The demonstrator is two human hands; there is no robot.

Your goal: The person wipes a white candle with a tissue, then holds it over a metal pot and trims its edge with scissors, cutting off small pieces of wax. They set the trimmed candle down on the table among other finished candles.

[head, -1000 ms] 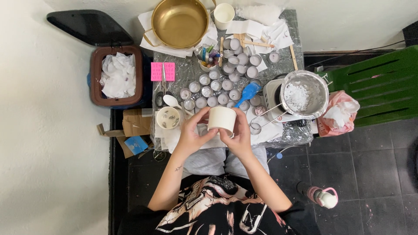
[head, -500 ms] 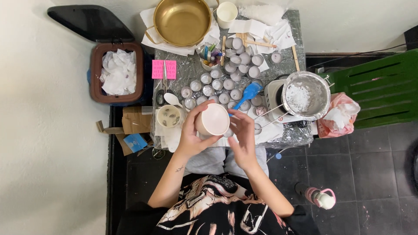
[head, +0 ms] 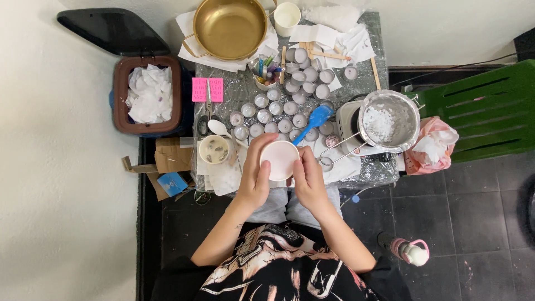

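From my remote seat I see both hands meeting over the near edge of the foil-covered worktop (head: 245, 92). The left hand (head: 255, 177) wraps the paper cup (head: 279, 160) from its nine o'clock side, fingers curled along the wall, a firm grip on the cup. The right hand (head: 307, 178) closes on the same cup from four o'clock, its fingers pressed to the rim and wall, so each grip is grasping the cup. The cup is tipped so its round pale pink face looks up at the camera; I cannot tell whether that is its mouth or its base.

At twelve o'clock from the cup lie rows of small tealight cups (head: 273, 114), and a blue spatula (head: 314, 122) slants just beside them at one o'clock. At nine o'clock from the cup stands a small bowl (head: 214, 150) with a white spoon (head: 219, 129) above it. At two o'clock a metal pan (head: 389, 120) holding white flakes sits on a small burner. A gold pot (head: 229, 28) rests at the far edge, at eleven o'clock. A brown bin (head: 147, 96) full of crumpled paper stands on the floor at ten o'clock.
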